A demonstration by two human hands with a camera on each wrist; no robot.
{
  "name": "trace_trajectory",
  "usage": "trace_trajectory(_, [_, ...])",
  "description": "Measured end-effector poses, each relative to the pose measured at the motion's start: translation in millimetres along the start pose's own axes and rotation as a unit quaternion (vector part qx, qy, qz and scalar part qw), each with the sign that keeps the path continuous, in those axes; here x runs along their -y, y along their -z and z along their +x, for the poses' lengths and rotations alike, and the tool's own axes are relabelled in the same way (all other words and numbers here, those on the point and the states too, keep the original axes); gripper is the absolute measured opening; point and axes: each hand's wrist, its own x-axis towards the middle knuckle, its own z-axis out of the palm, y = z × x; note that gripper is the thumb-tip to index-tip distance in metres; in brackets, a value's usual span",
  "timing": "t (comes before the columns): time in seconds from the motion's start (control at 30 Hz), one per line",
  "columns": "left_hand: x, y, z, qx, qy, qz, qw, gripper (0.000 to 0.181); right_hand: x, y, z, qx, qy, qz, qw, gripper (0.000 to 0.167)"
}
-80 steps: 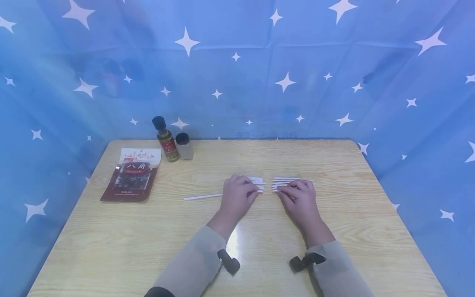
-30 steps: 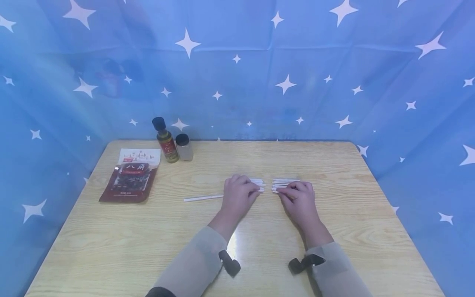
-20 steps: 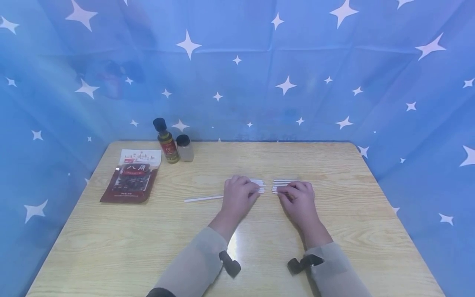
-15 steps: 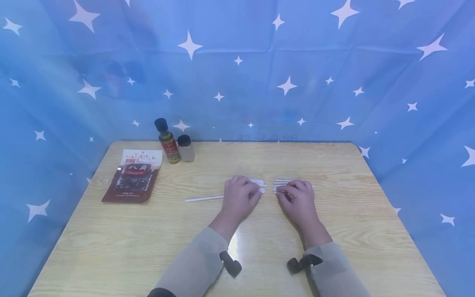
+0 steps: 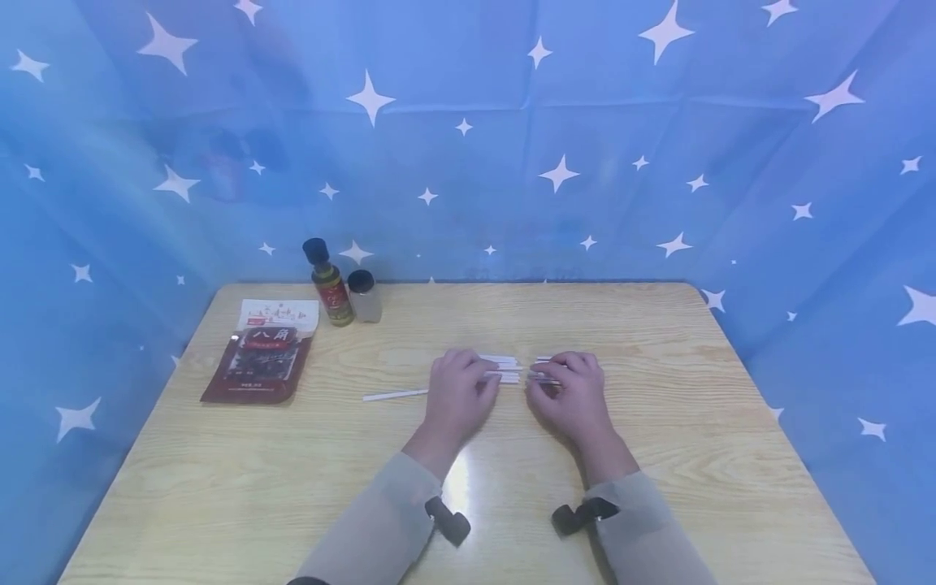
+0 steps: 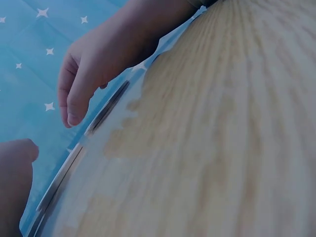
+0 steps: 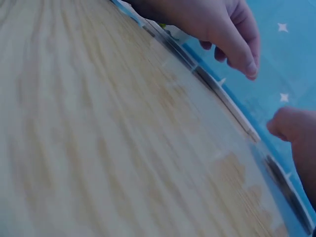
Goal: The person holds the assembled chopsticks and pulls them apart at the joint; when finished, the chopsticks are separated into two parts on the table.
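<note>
Several thin white sticks lie in two side-by-side groups: a left group (image 5: 504, 376) and a right group (image 5: 543, 360). My left hand (image 5: 457, 398) is over the left group, thumb apart from the fingers. My right hand (image 5: 574, 402) arches over the right group and hides much of it. In the left wrist view, the right hand (image 6: 101, 61) hangs with fingers pointing down, above the sticks (image 6: 106, 111). The right wrist view has the left hand (image 7: 222, 29) just above its sticks (image 7: 224, 103), with nothing seen in its fingers. One stick (image 5: 395, 396) juts out leftward.
On the wooden table (image 5: 658, 349), a brown and white pouch (image 5: 259, 357) lies at the left. Behind it stand a dark-capped bottle (image 5: 332, 296) and a small black-lidded jar (image 5: 366, 301). A blue star-patterned curtain (image 5: 468, 162) hangs behind the table.
Both hands have shifted slightly left, and their thumbs have come away from the sticks' inner ends. More of the left group shows now. The head view has tilted a little.
</note>
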Motion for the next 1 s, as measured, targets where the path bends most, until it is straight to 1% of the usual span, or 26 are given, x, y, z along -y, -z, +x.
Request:
trace_trajectory(0.1, [3.2, 5.2, -2.6, -0.015, 0.002, -0.001, 0.9999, 0.010, 7, -3, 1.7, 0.021, -0.006, 0.011, 0.9997, 0.027])
trace_trajectory(0.2, [7.1, 11.1, -5.8, -0.023, 0.003, -0.001, 0.9997, 0.009, 13, -9, 3.5, 0.038, -0.004, 0.022, 0.9990, 0.030])
trace_trajectory(0.33, [14.0, 20.3, -10.6, -0.032, 0.004, -0.004, 0.9995, 0.009, 20, -19, 5.5, 0.051, -0.001, 0.029, 0.9983, 0.030])
trace_trajectory(0.5, [26.7, 30.8, -15.9, -0.055, -0.001, -0.001, 0.9985, 0.011, 31, -29, 8.9, 0.057, 0.005, 0.029, 0.9979, 0.028])
trace_trajectory(0.57, [32.7, 36.1, -19.0, -0.058, 0.000, 0.002, 0.9983, 0.012, 36, -32, 10.6, 0.058, 0.008, 0.029, 0.9979, 0.027])
trace_trajectory(0.67, [41.9, 45.1, -24.7, -0.052, 0.003, 0.007, 0.9986, 0.014, 44, -38, 12.6, 0.063, 0.013, 0.027, 0.9976, 0.026])
trace_trajectory(0.8, [54.7, 58.9, -32.7, -0.040, 0.019, 0.018, 0.9989, 0.015, 55, -47, 14.3, 0.068, 0.027, 0.026, 0.9970, 0.024])
trace_trajectory(1.0, [69.9, 80.2, -41.4, -0.031, 0.071, 0.054, 0.9955, 0.013, 71, -60, 17.5, 0.081, 0.045, 0.034, 0.9951, 0.021])
